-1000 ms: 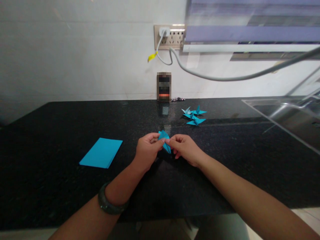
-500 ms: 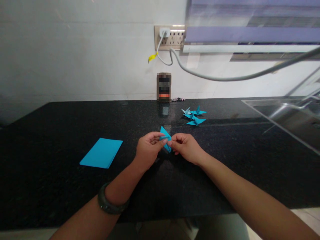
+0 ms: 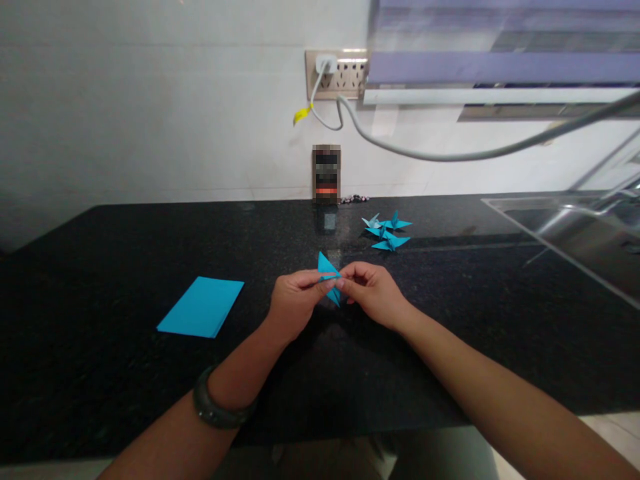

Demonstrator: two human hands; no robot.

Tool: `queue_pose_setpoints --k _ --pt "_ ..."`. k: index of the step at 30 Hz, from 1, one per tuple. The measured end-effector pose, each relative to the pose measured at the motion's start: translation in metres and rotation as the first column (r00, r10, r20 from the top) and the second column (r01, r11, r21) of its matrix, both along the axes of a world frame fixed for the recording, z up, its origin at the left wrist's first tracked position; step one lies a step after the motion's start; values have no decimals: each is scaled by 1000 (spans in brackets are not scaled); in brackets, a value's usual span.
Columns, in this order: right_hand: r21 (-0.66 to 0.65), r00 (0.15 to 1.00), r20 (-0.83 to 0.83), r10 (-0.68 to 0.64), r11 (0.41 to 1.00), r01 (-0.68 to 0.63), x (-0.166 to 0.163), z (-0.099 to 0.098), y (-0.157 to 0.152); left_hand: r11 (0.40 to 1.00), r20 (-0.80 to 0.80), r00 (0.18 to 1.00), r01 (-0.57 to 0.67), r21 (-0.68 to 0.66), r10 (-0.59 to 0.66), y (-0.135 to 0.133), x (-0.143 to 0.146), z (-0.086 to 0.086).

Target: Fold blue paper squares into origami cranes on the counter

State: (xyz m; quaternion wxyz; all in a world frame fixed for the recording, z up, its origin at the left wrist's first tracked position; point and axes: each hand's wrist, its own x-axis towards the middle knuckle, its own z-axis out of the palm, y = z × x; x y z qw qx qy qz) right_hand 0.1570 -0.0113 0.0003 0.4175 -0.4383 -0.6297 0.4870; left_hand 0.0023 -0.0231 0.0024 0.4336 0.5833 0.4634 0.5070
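Note:
A small folded blue paper piece is pinched between both hands above the black counter. My left hand grips its left side with closed fingers. My right hand pinches its right side, fingers curled. One point of the paper sticks up, another pokes down between the fingertips. A dark band sits on my left wrist.
A stack of flat blue paper sheets lies to the left. Several finished blue paper cranes sit behind the hands. A small dark object leans against the wall under a socket strip with a cable. A steel sink is at the right.
The paper piece has been turned and refolded between the fingertips; its upper point now stands narrower. Both hands stay in nearly the same spot.

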Motion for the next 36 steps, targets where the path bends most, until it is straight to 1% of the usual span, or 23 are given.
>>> queue_pose_setpoints --k 3,6,7,9,11,13,15,17,18,20,22,24,26,29,32,34,36 --pt "42 1000 9 20 999 -20 2 1 0 1000 24 1000 14 2 -14 0 1 0" --pt "33 999 8 35 999 -35 4 1 0 998 122 992 28 -52 -21 1 1 -1" --pt "23 999 9 40 999 -41 5 1 0 998 139 990 10 -64 -1 1 1 -2" --pt "28 1000 14 22 999 -22 5 0 0 996 114 991 -61 -59 68 2 0 -2" --pt "111 998 32 -53 993 49 5 0 0 991 47 990 -134 -15 134 2 -1 -1" --pt "264 990 72 -121 960 98 5 1 0 988 -15 989 -150 37 150 2 -1 0" --pt "398 985 118 -123 915 67 5 2 0 989 -27 990 -137 63 138 1 -1 0" --pt "452 986 134 -99 892 28 5 2 0 994 26 994 -106 39 105 1 0 -1" --pt "450 988 124 -93 893 28 4 2 0 996 77 993 -86 10 85 1 1 -1" --pt "403 991 97 -92 914 46 3 2 -1 997 192 981 -19 -73 33 2 1 -2" --pt "331 993 82 -87 942 55 3 2 -2 985 281 959 89 -148 -44 2 2 -3" --pt "267 994 66 -82 962 61 2 2 -3 965 323 938 188 -183 -121 2 2 -4" --pt "218 996 38 -78 974 68 1 2 -5 950 346 925 237 -201 -158 1 2 -5" --pt "146 996 -28 -84 985 88 -1 -1 -5 946 384 914 230 -231 -128 1 3 -7" --pt "79 988 -91 -128 988 135 -4 -3 -5 956 396 916 172 -239 -66 0 4 -8" --pt "74 985 -83 -153 985 159 -5 -1 -5 967 378 926 114 -227 -20 1 4 -8" --pt "101 987 -25 -159 982 161 -5 1 -5 977 328 945 54 -208 18 1 4 -7"
